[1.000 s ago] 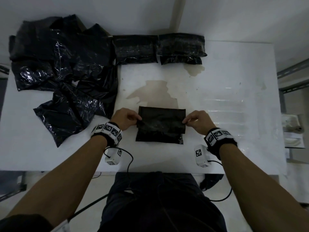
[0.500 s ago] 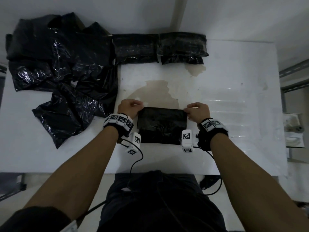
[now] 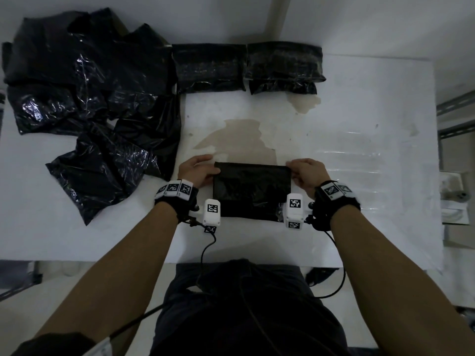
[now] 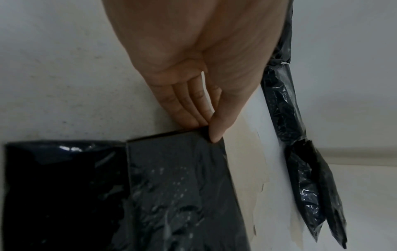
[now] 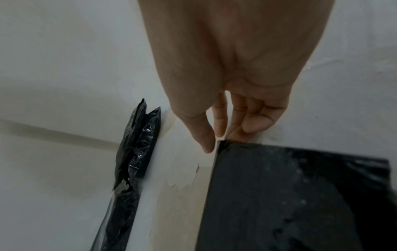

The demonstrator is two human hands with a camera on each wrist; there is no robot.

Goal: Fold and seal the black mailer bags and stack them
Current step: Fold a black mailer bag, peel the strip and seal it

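White surface [image 3: 359, 150], stained mid-frame, carries my mailer bag [image 3: 252, 191] at centre. I pinch its far corners, left hand [image 3: 199, 172] and right hand [image 3: 305, 174] clamped. Uneven pull could skew my fold, and the seal would stick crooked.

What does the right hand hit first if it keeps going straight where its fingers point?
Bare white table first. Past that, probably the right-hand folded mailer stack at the far edge, though the right hand may pass just to its side; the exact line is unclear.

Packing station: heaped mailer bags [image 3: 84, 104]
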